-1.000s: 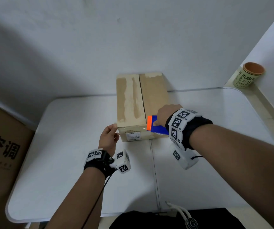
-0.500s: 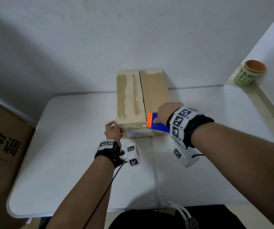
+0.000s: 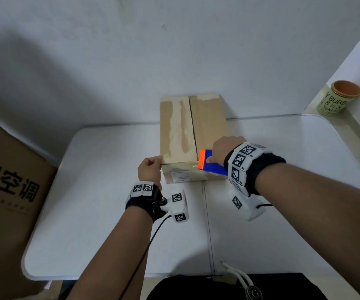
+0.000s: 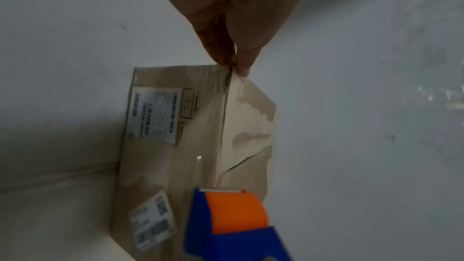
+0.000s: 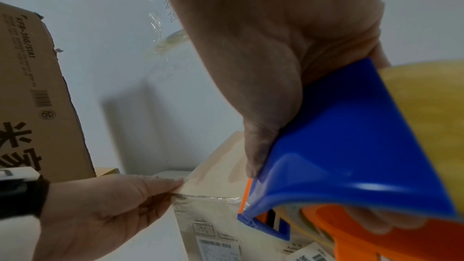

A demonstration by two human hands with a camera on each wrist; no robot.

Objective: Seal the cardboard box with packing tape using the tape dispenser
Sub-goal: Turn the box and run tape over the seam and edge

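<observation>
Cardboard, plain brown and scuffed pale along its flaps, makes up the small box (image 3: 193,135) standing on the white folding table (image 3: 101,191), its far end against the wall and its top seam running away from the person. From the head view, the left hand (image 3: 149,169) pinches at the box's near left top corner, finger and thumb pressed together on the edge, while the right hand (image 3: 224,148) grips the blue and orange tape dispenser (image 3: 209,163), held at the near top edge right where the seam ends. A big carton with black printed characters (image 3: 8,191) stands to the left of the table, and a pale green cup with an orange inside (image 3: 337,98) sits on a ledge at far right. From the left wrist view, the fingertips (image 4: 241,62) nip the box corner, and a strip of clear packing tape (image 4: 213,82) lies wrinkled along the edge between that corner and the dispenser's orange nose (image 4: 233,211); a white shipping label (image 4: 155,114) sits on the front face of the box (image 4: 200,136). From the right wrist view, the right hand (image 5: 276,66) is curled round the dispenser's blue shell (image 5: 351,146), thumb along its side, a yellowish tape roll (image 5: 426,106) showing behind; the left hand (image 5: 108,209) holds the glossy tape end at the box corner
</observation>
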